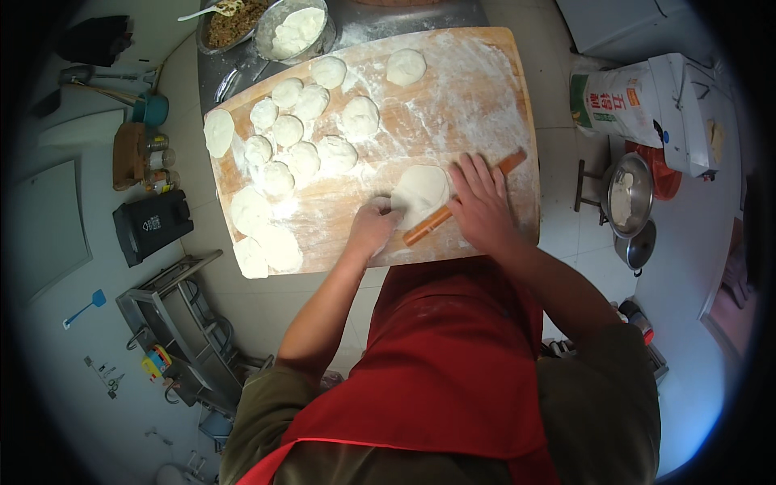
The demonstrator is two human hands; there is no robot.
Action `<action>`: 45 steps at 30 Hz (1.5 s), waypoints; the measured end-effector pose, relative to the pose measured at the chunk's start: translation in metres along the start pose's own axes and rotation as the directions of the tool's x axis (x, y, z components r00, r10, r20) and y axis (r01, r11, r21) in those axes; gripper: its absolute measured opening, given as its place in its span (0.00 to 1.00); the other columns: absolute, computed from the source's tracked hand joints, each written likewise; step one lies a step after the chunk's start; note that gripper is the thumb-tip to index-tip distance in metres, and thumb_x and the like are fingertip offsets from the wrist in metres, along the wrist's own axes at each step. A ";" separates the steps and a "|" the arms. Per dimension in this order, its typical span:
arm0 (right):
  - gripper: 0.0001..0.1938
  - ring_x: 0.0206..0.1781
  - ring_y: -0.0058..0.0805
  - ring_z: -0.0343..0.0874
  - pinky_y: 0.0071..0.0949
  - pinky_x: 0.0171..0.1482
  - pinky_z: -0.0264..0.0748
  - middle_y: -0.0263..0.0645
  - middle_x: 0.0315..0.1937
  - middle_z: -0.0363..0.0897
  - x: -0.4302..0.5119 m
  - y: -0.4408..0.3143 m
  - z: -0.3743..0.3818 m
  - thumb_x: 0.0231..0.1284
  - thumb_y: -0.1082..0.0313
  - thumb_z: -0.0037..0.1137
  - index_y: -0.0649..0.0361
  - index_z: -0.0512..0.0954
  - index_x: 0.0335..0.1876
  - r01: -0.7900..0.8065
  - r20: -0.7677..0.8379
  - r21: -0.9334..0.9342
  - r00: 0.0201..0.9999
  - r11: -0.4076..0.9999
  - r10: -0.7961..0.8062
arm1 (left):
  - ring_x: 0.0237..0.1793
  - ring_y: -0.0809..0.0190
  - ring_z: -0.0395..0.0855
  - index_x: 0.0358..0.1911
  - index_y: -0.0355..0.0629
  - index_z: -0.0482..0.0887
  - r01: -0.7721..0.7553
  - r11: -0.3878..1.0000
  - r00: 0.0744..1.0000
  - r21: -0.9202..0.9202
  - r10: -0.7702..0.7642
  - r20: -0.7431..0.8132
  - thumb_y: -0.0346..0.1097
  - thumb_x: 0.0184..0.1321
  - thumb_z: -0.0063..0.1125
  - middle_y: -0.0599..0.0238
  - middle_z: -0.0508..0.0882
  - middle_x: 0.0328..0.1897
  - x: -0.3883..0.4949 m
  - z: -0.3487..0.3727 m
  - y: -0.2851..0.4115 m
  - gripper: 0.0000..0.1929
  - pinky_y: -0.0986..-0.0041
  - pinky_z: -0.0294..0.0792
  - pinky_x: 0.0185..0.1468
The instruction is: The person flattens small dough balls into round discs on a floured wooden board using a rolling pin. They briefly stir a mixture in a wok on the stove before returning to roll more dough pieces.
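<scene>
At the left edge of a flattened dough disc (421, 193), my left hand (374, 225) pinches the rim with thumb and fingers. My right hand (483, 203) lies palm down over a thin wooden rolling pin (431, 225), its fingers stretched forward. The pin slants across the disc's lower right edge, and its far end shows past my fingers. All of this rests on a floured wooden board (448, 130). Several round dough pieces (288, 130) sit on its left half, with a larger one (360, 117) near the middle. Rolled dough sheets (282, 248) overlap at the front left corner.
Beyond the board stand a metal bowl (324, 43) of flour and a pan of minced filling (233, 25) with a white spoon (203, 12). To the right are a flour sack (612, 100) and a steel basin (645, 173). A metal rack (182, 327) stands at left.
</scene>
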State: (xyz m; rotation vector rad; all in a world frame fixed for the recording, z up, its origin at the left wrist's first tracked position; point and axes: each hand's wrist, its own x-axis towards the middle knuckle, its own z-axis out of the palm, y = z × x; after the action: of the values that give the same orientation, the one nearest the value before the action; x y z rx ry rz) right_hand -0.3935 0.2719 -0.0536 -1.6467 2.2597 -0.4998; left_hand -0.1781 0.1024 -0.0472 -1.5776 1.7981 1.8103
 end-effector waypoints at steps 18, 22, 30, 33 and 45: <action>0.33 0.90 0.53 0.60 0.65 0.87 0.51 0.49 0.86 0.66 0.041 -0.032 0.028 0.75 0.54 0.60 0.55 0.73 0.82 -0.094 -0.198 -0.081 0.977 0.992 0.076 | 0.48 0.42 0.90 0.42 0.40 0.91 -0.284 0.797 0.873 0.533 0.445 -0.200 0.48 0.68 0.74 0.49 0.91 0.46 0.025 0.004 0.021 0.16 0.53 0.80 0.54; 0.34 0.90 0.53 0.59 0.65 0.86 0.51 0.50 0.87 0.64 0.003 -0.025 0.024 0.75 0.55 0.61 0.57 0.71 0.83 -0.127 -0.116 -0.054 0.986 0.990 0.120 | 0.51 0.42 0.89 0.42 0.40 0.90 -0.277 0.797 0.864 0.537 0.451 -0.224 0.47 0.68 0.74 0.48 0.91 0.48 0.023 0.009 0.016 0.15 0.53 0.79 0.56; 0.35 0.90 0.57 0.56 0.67 0.86 0.48 0.52 0.87 0.63 -0.080 -0.004 0.002 0.76 0.56 0.62 0.59 0.70 0.84 -0.106 -0.033 -0.066 0.994 0.992 0.104 | 0.37 0.47 0.90 0.44 0.37 0.91 -0.186 0.941 0.943 0.281 0.252 -0.219 0.41 0.68 0.71 0.48 0.91 0.37 0.010 0.014 0.013 0.13 0.59 0.80 0.47; 0.35 0.91 0.56 0.55 0.67 0.86 0.47 0.52 0.87 0.63 -0.046 -0.005 0.006 0.76 0.55 0.62 0.59 0.70 0.84 -0.046 -0.026 -0.088 0.999 0.995 0.043 | 0.36 0.52 0.90 0.47 0.36 0.92 -0.084 0.996 0.984 0.018 0.086 -0.155 0.41 0.68 0.71 0.50 0.91 0.35 0.002 0.012 0.010 0.15 0.62 0.80 0.46; 0.36 0.91 0.59 0.55 0.70 0.86 0.46 0.53 0.87 0.63 -0.046 0.014 0.005 0.72 0.54 0.67 0.62 0.72 0.81 -0.082 0.018 -0.021 0.996 0.996 0.082 | 0.50 0.49 0.92 0.60 0.38 0.86 -0.392 0.900 0.913 0.192 0.405 -0.036 0.40 0.71 0.76 0.50 0.93 0.49 -0.004 0.037 -0.006 0.21 0.58 0.83 0.55</action>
State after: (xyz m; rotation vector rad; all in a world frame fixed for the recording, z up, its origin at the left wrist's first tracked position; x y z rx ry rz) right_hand -0.3898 0.3193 -0.0627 -1.5544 2.3149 -0.4406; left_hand -0.1923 0.1357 -0.0583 -1.2949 2.3906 1.6872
